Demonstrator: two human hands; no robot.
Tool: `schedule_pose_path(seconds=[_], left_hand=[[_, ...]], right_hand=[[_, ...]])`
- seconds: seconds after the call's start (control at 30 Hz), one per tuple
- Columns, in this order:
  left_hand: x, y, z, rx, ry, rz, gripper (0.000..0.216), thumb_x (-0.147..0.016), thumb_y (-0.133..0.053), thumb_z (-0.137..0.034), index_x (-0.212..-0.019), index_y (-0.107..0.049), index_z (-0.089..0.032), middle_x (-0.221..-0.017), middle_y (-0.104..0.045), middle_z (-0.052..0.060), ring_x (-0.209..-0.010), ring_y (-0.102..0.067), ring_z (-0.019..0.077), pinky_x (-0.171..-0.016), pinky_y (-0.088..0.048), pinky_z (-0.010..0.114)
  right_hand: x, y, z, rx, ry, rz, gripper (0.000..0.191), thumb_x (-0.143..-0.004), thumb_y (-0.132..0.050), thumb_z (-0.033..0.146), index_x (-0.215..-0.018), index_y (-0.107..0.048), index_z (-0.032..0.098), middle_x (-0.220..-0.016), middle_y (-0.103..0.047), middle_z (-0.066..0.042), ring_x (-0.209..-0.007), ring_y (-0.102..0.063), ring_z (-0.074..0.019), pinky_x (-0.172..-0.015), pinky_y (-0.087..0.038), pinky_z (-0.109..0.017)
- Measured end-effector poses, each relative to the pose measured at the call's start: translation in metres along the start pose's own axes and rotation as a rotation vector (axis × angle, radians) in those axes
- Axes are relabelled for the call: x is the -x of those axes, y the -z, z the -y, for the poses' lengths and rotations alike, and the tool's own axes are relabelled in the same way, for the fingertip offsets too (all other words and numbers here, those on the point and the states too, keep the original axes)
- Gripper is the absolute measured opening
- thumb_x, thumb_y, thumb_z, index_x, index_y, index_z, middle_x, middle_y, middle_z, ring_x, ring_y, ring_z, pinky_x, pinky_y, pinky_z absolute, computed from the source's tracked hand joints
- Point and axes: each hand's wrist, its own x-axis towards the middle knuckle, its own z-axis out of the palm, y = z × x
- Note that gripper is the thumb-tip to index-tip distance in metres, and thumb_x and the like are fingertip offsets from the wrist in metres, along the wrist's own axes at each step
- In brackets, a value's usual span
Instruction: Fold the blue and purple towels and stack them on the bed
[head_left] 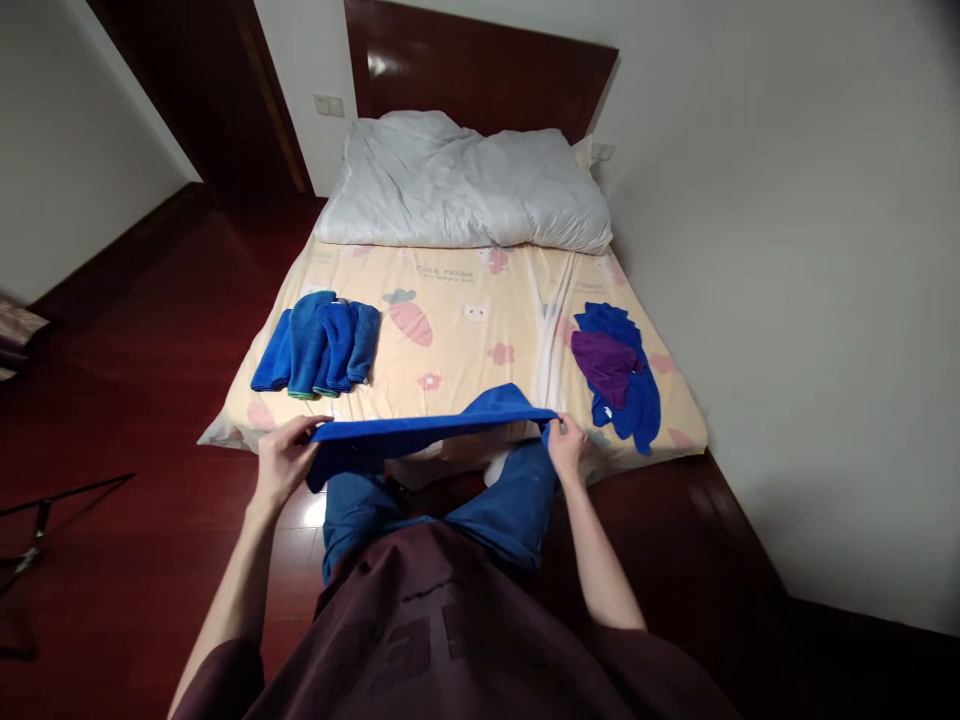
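Held a soft, flat, blue cloth [360, 442] by both ends
Gripped in a closed pinch by bare left hand [286, 458] and right hand [568, 448]; seemed best pulled evenly

Dark plum shirt [517, 640] filling the foreground, loose, matte and softly creased! Big block lettering [411, 650] across the shirt's front, a shade darker than the fabric; one shape resembles an E, the others too faint to read. Closer to the shirt's hem, there's a short, wavy dark line [429, 592]. Out at the shirt's sides, the left sleeve [229, 680] and right sleeve [637, 665] match its plum, both ending short above bare forearms [604, 560]. Beyond the shirt's hem, it's blue trousers [506, 510], denim-like, wrinkled along both legs!
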Motion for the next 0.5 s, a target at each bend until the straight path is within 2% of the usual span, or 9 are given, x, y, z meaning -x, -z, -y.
schedule_pose_path(seconds=[0.07, 0.17, 0.23, 0.3, 0.4, 0.5], left_hand=[[-0.024, 0.012, 0.003, -0.067, -0.101, 0.007, 0.031, -0.092, -0.062, -0.043, -0.097, -0.078, -0.016, -0.084, -0.069, 0.004, -0.072, -0.062, 0.0131, -0.065, -0.051, 0.021], [-0.063, 0.024, -0.001, -0.124, -0.225, -0.048, 0.031, -0.097, -0.062, -0.041, -0.096, -0.079, -0.016, -0.090, -0.068, 0.004, -0.074, -0.060, 0.0112, -0.067, -0.049, 0.020], [-0.086, 0.030, -0.009, -0.151, -0.274, -0.092, 0.033, -0.100, -0.061, -0.040, -0.099, -0.079, -0.013, -0.093, -0.069, 0.003, -0.075, -0.059, 0.0087, -0.069, -0.047, 0.018], [-0.105, 0.039, -0.018, -0.181, -0.293, -0.151, 0.038, -0.103, -0.059, -0.041, -0.101, -0.078, -0.007, -0.096, -0.069, 0.002, -0.079, -0.059, 0.0071, -0.074, -0.046, 0.017], [-0.126, 0.054, -0.026, -0.223, -0.308, -0.227, 0.047, -0.102, -0.059, -0.045, -0.103, -0.076, -0.001, -0.095, -0.068, 0.000, -0.084, -0.059, 0.0061, -0.079, -0.045, 0.017], [-0.140, 0.068, -0.023, -0.282, -0.334, -0.200, 0.055, -0.101, -0.058, -0.050, -0.101, -0.075, 0.003, -0.094, -0.068, -0.001, -0.085, -0.059, 0.0050, -0.081, -0.044, 0.016]], right_hand=[[-0.029, 0.027, 0.009, 0.016, 0.085, -0.044, 0.034, -0.092, -0.049, 0.040, -0.090, -0.074, 0.017, -0.083, -0.077, -0.013, -0.077, -0.070, -0.0256, -0.077, -0.056, -0.035], [-0.072, 0.064, 0.026, 0.029, 0.263, -0.091, 0.036, -0.097, -0.047, 0.040, -0.099, -0.074, 0.017, -0.094, -0.077, -0.014, -0.088, -0.072, -0.0255, -0.084, -0.056, -0.036], [-0.094, 0.084, 0.035, 0.048, 0.365, -0.091, 0.035, -0.100, -0.047, 0.040, -0.103, -0.075, 0.017, -0.099, -0.077, -0.013, -0.093, -0.072, -0.0251, -0.087, -0.056, -0.036], [-0.109, 0.101, 0.040, 0.082, 0.433, -0.080, 0.034, -0.099, -0.055, 0.045, -0.097, -0.076, 0.018, -0.094, -0.078, -0.012, -0.086, -0.073, -0.0240, -0.084, -0.056, -0.035], [-0.122, 0.122, 0.043, 0.131, 0.467, -0.026, 0.036, -0.093, -0.067, 0.053, -0.082, -0.076, 0.020, -0.080, -0.077, -0.008, -0.072, -0.071, -0.0221, -0.076, -0.057, -0.033], [-0.128, 0.141, 0.047, 0.119, 0.488, 0.131, 0.034, -0.092, -0.068, 0.053, -0.083, -0.079, 0.021, -0.082, -0.078, -0.007, -0.075, -0.073, -0.0229, -0.077, -0.057, -0.034]])
